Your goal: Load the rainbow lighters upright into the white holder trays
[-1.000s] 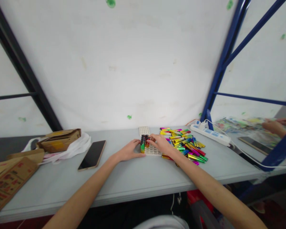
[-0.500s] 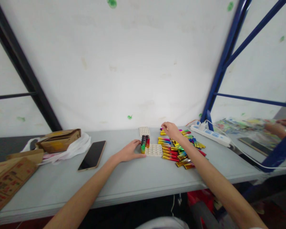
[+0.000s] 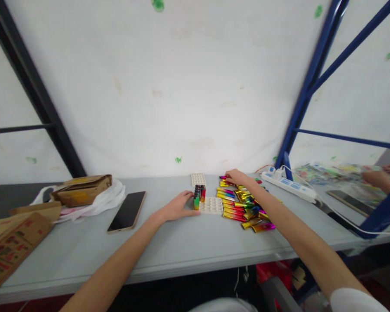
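Note:
My left hand point(image 3: 177, 207) is at the left end of a white tray with rows of round holes point(image 3: 214, 206). Its thumb lies along the front corner and its fingers reach round behind, bracing the tray. Several lighters point(image 3: 196, 201) with black tops and shiny green or red bodies stand upright in the tray's left holes. Over at the back of a pile of shiny multicoloured lighters point(image 3: 235, 212), my right hand point(image 3: 237, 177) has its fingers curled down on a purple lighter point(image 3: 222, 177). The fingertips are partly hidden.
Behind the tray lies a second white holed tray point(image 3: 198, 179). A phone point(image 3: 127, 212), a plastic bag point(image 3: 113, 195) and cardboard boxes point(image 3: 81, 190) are to the left. A power strip point(image 3: 289, 186) and blue frame post point(image 3: 307, 82) stand right. Another person's hand point(image 3: 378, 180) shows far right.
My right hand has come down from above the back of the pile onto the lighters there. My left hand keeps its place at the tray. The view has shifted slightly.

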### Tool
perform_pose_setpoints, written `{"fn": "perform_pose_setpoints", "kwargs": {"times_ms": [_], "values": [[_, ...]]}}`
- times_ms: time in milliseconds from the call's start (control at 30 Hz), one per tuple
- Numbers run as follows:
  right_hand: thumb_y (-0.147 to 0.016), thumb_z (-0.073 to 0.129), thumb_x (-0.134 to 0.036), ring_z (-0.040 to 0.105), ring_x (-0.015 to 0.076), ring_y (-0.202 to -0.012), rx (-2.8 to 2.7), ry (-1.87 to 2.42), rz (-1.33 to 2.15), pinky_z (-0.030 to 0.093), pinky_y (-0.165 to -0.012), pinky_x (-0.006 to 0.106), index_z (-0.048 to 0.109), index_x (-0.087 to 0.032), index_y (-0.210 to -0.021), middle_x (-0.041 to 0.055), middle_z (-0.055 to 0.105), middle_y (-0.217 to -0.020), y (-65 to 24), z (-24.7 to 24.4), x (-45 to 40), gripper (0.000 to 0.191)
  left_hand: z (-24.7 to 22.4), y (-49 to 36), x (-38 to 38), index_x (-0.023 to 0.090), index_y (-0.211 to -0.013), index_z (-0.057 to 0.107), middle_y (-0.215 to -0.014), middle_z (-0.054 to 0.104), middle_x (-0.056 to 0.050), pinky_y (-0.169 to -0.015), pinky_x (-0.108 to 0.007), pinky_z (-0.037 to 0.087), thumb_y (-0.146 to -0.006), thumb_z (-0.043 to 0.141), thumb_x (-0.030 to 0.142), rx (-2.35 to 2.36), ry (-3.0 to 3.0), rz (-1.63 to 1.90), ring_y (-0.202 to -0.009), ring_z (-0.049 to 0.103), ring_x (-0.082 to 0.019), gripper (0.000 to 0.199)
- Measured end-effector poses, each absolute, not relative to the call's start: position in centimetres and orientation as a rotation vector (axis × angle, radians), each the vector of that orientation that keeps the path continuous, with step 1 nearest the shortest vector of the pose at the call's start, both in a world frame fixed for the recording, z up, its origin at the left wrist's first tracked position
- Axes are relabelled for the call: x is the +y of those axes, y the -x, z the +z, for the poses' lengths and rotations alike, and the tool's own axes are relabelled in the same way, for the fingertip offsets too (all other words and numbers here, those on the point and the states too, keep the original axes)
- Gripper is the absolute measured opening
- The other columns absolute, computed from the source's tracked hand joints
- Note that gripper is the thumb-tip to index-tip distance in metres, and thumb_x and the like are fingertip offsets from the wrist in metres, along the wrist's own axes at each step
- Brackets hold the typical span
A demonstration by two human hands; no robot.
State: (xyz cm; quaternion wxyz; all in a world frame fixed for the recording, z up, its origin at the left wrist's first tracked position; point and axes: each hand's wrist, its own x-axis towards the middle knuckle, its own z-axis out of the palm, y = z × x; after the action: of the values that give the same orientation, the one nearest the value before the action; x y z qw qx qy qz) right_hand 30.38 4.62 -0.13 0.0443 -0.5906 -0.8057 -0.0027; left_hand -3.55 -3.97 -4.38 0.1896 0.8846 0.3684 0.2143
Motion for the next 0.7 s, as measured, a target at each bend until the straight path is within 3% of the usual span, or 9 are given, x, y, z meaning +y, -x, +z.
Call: {"fn": "perform_pose_setpoints", "kwargs": {"times_ms": [100, 300, 433, 500, 600, 700], "values": [[-0.094, 0.063, -0.020, 0.071, 0.0215, -0.090, -2.454, 1.752, -0.003, 0.047, -0.079, 0.025, 0.078, -0.014, -0.104, 0.0123, 0.079, -0.101, -30.3, 0.2, 4.3, 0.019, -4.4, 3.6, -3.9, 0.014, -0.130, 0.062, -0.137, 0.059, -0.017, -0.115, -0.043, 0.043, -0.077, 0.074, 0.067, 1.046, -2.487, 0.590, -0.128, 0.057, -0.036, 0.076], [-0.102, 0.051, -0.025, 0.068, 0.0222, -0.102, -2.284, 1.602, 0.017, 0.046, -0.088, 0.028, 0.068, -0.011, -0.115, 0.0166, 0.074, -0.115, -29.6, 0.4, 3.0, 0.026, -4.6, 3.6, -3.7, 0.019, -0.129, 0.063, -0.137, 0.061, -0.015, -0.114, -0.044, 0.044, -0.076, 0.076, 0.066, 1.031, -2.493, 0.613, -0.126, 0.058, -0.035, 0.072], [-0.100, 0.054, -0.036, 0.067, 0.0181, -0.079, -1.921, 1.248, 0.639, 0.051, -0.073, 0.030, 0.057, -0.015, -0.119, 0.0111, 0.074, -0.101, -28.3, 0.3, 0.6, 0.029, -4.6, 3.6, -3.8, 0.018, -0.129, 0.062, -0.137, 0.061, -0.016, -0.114, -0.045, 0.043, -0.077, 0.075, 0.066, 1.028, -2.503, 0.607, -0.126, 0.058, -0.036, 0.072], [-0.095, 0.061, -0.043, 0.067, 0.0164, -0.076, -1.779, 0.992, 0.950, 0.054, -0.071, 0.031, 0.051, -0.019, -0.125, 0.0076, 0.073, -0.101, -27.2, 0.4, -0.8, 0.039, -4.6, 3.6, -3.8, 0.018, -0.129, 0.062, -0.137, 0.061, -0.015, -0.114, -0.045, 0.043, -0.077, 0.075, 0.067, 1.026, -2.499, 0.616, -0.126, 0.058, -0.036, 0.072], [-0.086, 0.073, -0.042, 0.069, 0.0167, -0.078, -1.634, 0.820, 1.145, 0.056, -0.076, 0.034, 0.050, -0.024, -0.131, 0.0038, 0.070, -0.099, -25.3, 0.6, -2.4, 0.053, -4.6, 3.6, -3.8, 0.017, -0.129, 0.062, -0.137, 0.061, -0.016, -0.115, -0.045, 0.043, -0.078, 0.075, 0.066, 1.019, -2.497, 0.624, -0.126, 0.058, -0.036, 0.072], [-0.084, 0.075, -0.040, 0.069, 0.0169, -0.079, -1.557, 0.794, 1.220, 0.055, -0.076, 0.033, 0.056, -0.024, -0.124, -0.0002, 0.066, -0.089, -23.8, 0.5, -3.3, 0.047, -4.6, 3.7, -3.9, 0.017, -0.130, 0.062, -0.137, 0.061, -0.016, -0.114, -0.046, 0.043, -0.077, 0.076, 0.065, 1.020, -2.486, 0.627, -0.125, 0.059, -0.036, 0.073]]}}
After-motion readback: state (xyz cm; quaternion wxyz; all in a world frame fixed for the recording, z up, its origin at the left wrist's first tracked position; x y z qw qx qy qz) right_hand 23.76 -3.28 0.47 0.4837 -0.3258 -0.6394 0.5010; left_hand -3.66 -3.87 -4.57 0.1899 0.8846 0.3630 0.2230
